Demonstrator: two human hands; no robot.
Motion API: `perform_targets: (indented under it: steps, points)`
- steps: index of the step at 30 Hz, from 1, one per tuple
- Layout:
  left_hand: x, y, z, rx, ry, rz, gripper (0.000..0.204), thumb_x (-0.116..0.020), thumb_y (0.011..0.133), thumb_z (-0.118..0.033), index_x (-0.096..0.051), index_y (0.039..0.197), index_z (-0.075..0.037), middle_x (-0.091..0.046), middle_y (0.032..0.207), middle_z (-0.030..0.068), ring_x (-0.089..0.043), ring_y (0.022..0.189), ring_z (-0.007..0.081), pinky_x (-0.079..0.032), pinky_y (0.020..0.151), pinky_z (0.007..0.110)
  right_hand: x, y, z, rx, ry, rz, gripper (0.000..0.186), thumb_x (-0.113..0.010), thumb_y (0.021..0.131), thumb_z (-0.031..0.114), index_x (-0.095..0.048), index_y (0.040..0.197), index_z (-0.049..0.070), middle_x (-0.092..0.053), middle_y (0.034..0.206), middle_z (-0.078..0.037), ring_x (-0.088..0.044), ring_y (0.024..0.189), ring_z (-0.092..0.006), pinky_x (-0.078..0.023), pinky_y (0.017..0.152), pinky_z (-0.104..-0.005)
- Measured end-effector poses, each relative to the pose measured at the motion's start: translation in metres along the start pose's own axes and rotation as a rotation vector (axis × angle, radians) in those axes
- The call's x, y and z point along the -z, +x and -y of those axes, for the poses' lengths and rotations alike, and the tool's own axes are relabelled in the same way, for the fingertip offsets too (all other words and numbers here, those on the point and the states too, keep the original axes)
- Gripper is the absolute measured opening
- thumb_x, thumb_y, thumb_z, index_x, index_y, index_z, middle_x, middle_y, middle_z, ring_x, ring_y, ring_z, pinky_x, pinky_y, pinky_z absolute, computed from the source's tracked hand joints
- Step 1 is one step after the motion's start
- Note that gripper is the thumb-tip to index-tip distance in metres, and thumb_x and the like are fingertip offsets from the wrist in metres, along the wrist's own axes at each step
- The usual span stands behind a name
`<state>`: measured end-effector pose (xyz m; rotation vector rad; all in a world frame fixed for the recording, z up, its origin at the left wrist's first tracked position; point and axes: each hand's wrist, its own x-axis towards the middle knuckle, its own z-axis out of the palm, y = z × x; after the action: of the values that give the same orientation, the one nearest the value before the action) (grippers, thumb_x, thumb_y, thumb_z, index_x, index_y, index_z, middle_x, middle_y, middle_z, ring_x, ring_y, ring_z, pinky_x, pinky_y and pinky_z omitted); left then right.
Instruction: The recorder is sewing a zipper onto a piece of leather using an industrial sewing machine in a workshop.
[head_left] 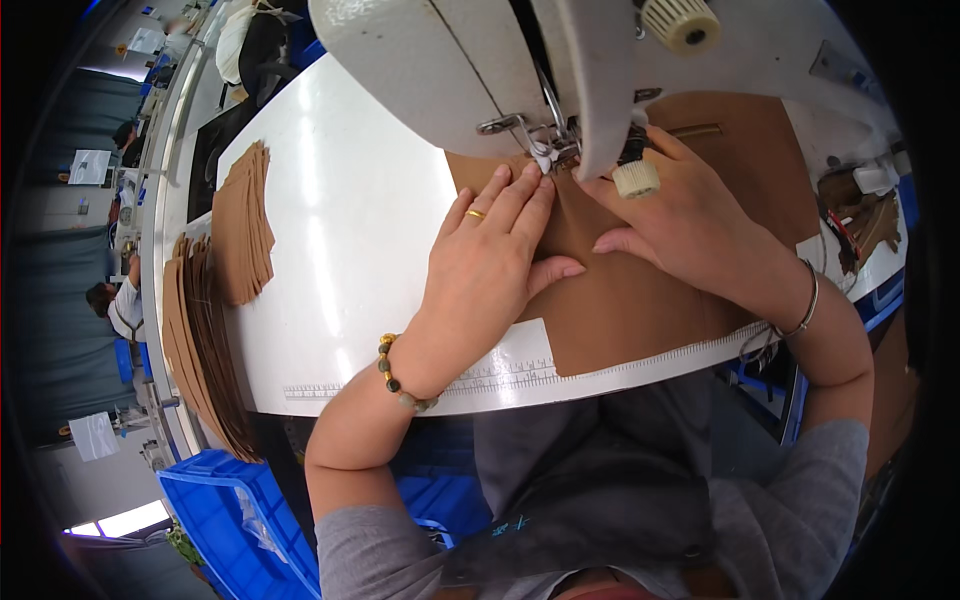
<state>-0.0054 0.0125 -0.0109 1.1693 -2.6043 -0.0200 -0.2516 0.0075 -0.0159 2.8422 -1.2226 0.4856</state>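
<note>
A large brown fabric panel (640, 310) lies on the white sewing table, running under the sewing machine (440, 60). My left hand (490, 235) rests flat on the panel's left part, fingers stretched toward the presser foot (545, 155) and thumb out to the side. To the right of the needle area, my right hand (680, 205) lies on the same panel with its thumb apart; its fingertips are partly hidden behind the machine head and a cream knob (636, 180). A slit-like pocket opening (697, 130) shows in the panel beyond the right hand.
Stacks of brown cut pieces (240, 225) lie on the table's left side, more brown pieces (205, 350) hanging over its edge. A printed ruler (420, 385) runs along the near edge. Blue crates (235, 520) stand below left. Brown scraps (870, 225) lie far right. A person (125, 300) sits further left.
</note>
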Motion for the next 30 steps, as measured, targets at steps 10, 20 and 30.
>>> perform_targets:
  steps: [10, 20, 30]
  points:
    - [-0.0013, 0.0018, 0.0044, 0.006, 0.012, -0.013, 0.077, -0.079, 0.082, -0.051, -0.062, 0.140, -0.003, -0.063, 0.146, 0.0137, -0.056, 0.139, 0.0344, -0.045, 0.115, 0.045, 0.0001, 0.0026, -0.0011, -0.018, 0.012, 0.020, 0.058, -0.077, 0.087, 0.040, -0.064, 0.129, 0.002, -0.065, 0.139, -0.013, -0.056, 0.136, -0.0304, -0.040, 0.119, -0.0508]
    - [-0.0010, 0.0018, 0.0027, 0.016, 0.010, -0.006, 0.075, -0.078, 0.082, -0.052, -0.063, 0.140, -0.006, -0.062, 0.147, 0.0125, -0.055, 0.140, 0.0335, -0.044, 0.115, 0.047, -0.0016, 0.0012, -0.0013, -0.018, 0.008, 0.020, 0.057, -0.078, 0.086, 0.040, -0.066, 0.128, 0.003, -0.065, 0.140, -0.013, -0.057, 0.136, -0.0293, -0.040, 0.118, -0.0499]
    - [-0.0026, 0.0026, 0.0039, 0.033, 0.023, 0.003, 0.074, -0.078, 0.082, -0.052, -0.063, 0.139, -0.007, -0.062, 0.148, 0.0114, -0.054, 0.142, 0.0330, -0.042, 0.116, 0.048, -0.0024, 0.0020, -0.0033, -0.034, 0.034, 0.013, 0.057, -0.078, 0.086, 0.039, -0.066, 0.128, 0.002, -0.065, 0.141, -0.013, -0.057, 0.135, -0.0308, -0.041, 0.117, -0.0507]
